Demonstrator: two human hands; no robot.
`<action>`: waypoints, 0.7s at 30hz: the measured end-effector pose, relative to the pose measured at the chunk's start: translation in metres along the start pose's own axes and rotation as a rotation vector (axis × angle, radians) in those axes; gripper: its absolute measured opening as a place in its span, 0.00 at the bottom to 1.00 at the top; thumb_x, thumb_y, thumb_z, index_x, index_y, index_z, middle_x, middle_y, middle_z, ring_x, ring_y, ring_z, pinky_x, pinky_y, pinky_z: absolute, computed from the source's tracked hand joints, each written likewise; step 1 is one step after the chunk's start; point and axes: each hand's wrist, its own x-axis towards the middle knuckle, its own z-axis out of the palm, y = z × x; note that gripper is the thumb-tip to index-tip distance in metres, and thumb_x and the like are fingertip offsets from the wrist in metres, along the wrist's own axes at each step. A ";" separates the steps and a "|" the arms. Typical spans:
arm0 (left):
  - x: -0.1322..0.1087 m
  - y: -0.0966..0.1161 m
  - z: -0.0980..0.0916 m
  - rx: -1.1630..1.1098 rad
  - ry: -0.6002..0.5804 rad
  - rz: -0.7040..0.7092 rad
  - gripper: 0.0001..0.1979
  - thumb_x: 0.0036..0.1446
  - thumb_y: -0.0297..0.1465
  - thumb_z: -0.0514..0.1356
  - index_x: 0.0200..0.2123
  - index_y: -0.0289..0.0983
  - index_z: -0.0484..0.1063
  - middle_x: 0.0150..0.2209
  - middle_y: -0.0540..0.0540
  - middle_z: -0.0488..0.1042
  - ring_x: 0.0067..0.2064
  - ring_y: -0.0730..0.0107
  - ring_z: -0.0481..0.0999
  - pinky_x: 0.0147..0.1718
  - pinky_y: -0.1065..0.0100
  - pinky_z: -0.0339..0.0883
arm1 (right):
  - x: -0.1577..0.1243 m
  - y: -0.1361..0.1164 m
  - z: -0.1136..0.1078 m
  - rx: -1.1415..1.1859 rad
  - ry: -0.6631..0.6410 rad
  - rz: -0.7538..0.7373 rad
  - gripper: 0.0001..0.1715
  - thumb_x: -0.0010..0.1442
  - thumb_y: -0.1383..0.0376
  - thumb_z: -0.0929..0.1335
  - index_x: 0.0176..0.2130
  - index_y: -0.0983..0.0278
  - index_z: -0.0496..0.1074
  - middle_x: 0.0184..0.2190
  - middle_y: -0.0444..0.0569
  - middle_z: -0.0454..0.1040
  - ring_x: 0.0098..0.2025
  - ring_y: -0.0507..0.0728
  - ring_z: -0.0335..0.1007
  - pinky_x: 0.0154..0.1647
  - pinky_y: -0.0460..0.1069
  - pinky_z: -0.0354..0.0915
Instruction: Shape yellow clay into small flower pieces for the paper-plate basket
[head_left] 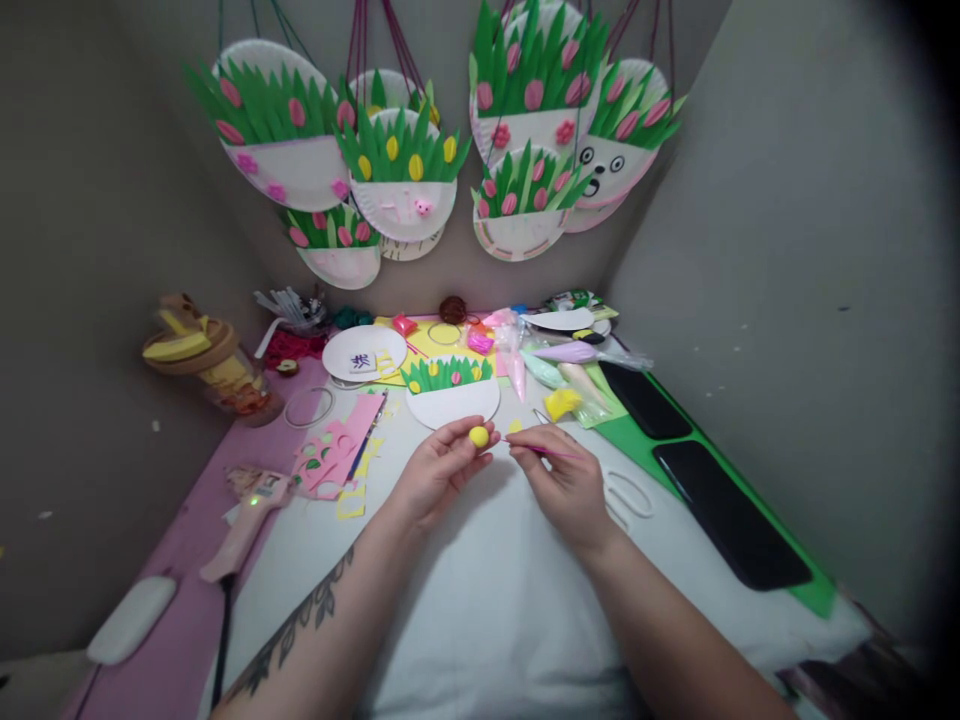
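Pinching a yellow ball point(478, 436) in the fingers of our left hand point(442, 466), we hold it just below the frame's centre. Just right of it, our right hand point(562, 485) grips a thin pink tool point(553, 452). Slightly higher in the frame lies a white plate point(452, 406)

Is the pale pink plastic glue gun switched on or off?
Apparently on: a small round green light glows on the glue gun.

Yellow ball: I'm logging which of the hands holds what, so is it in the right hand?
No, the yellow ball is in the left hand, while the right hand holds a thin pink tool.
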 end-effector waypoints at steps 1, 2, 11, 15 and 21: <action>0.000 0.000 0.000 0.011 0.002 0.002 0.15 0.50 0.26 0.65 0.44 0.37 0.74 0.46 0.43 0.77 0.49 0.64 0.76 0.46 0.67 0.68 | 0.000 0.000 0.000 0.005 -0.004 -0.004 0.10 0.60 0.68 0.66 0.41 0.56 0.74 0.34 0.46 0.76 0.38 0.55 0.72 0.40 0.52 0.68; 0.000 -0.001 0.000 0.021 0.006 0.002 0.17 0.51 0.26 0.65 0.45 0.37 0.73 0.47 0.43 0.77 0.48 0.65 0.76 0.46 0.68 0.68 | 0.001 0.000 0.000 0.012 -0.004 -0.006 0.10 0.60 0.68 0.67 0.40 0.56 0.75 0.35 0.46 0.75 0.38 0.55 0.72 0.41 0.52 0.68; 0.000 -0.002 0.004 0.024 0.020 -0.020 0.15 0.48 0.27 0.67 0.42 0.36 0.75 0.47 0.43 0.76 0.43 0.71 0.77 0.43 0.72 0.69 | -0.001 -0.004 0.003 0.075 0.101 0.015 0.11 0.56 0.72 0.70 0.38 0.57 0.76 0.34 0.43 0.78 0.36 0.53 0.74 0.41 0.49 0.69; -0.002 -0.002 0.004 0.018 0.021 -0.019 0.14 0.49 0.27 0.67 0.41 0.36 0.76 0.46 0.44 0.77 0.42 0.72 0.77 0.43 0.72 0.69 | -0.002 -0.004 0.004 0.084 0.082 -0.016 0.14 0.55 0.74 0.70 0.39 0.57 0.76 0.34 0.43 0.78 0.37 0.53 0.75 0.42 0.49 0.69; -0.001 -0.002 0.004 0.021 0.016 -0.012 0.13 0.50 0.27 0.66 0.41 0.37 0.76 0.46 0.45 0.77 0.42 0.73 0.77 0.44 0.72 0.69 | -0.002 -0.004 0.005 0.093 0.074 -0.029 0.15 0.54 0.75 0.70 0.39 0.57 0.76 0.35 0.43 0.79 0.37 0.53 0.75 0.42 0.48 0.70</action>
